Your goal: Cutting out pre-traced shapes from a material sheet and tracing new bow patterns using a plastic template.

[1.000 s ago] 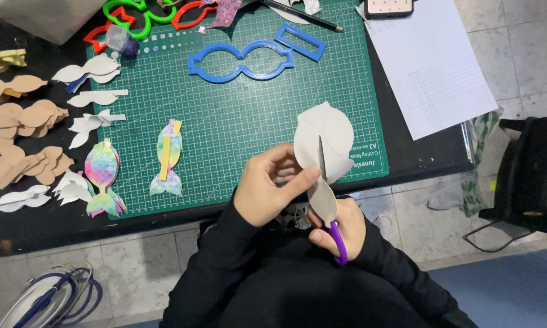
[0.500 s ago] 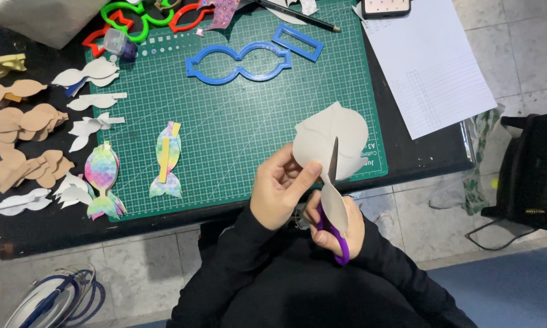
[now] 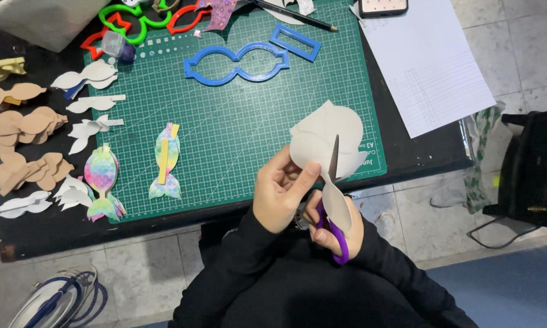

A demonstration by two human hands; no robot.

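My left hand (image 3: 281,193) pinches a pale grey cut-out sheet (image 3: 328,135) by its lower left edge, holding it up over the near edge of the green cutting mat (image 3: 225,115). My right hand (image 3: 334,228) grips purple-handled scissors (image 3: 333,200), whose blades point up into the sheet. A narrow strip of the same sheet hangs down over my right hand. Both sleeves are black.
On the mat lie a blue outline template (image 3: 237,61), a small blue frame (image 3: 295,42), a pencil (image 3: 292,15) and two rainbow mermaid-tail shapes (image 3: 164,161). Tan and white cut-outs (image 3: 24,130) cover the black table's left side. Lined paper (image 3: 422,58) lies right; a black chair (image 3: 535,164) stands beyond.
The sheet has turned in my left hand and the scissors have cut further up into it. The cut strip now hangs longer over my right hand.
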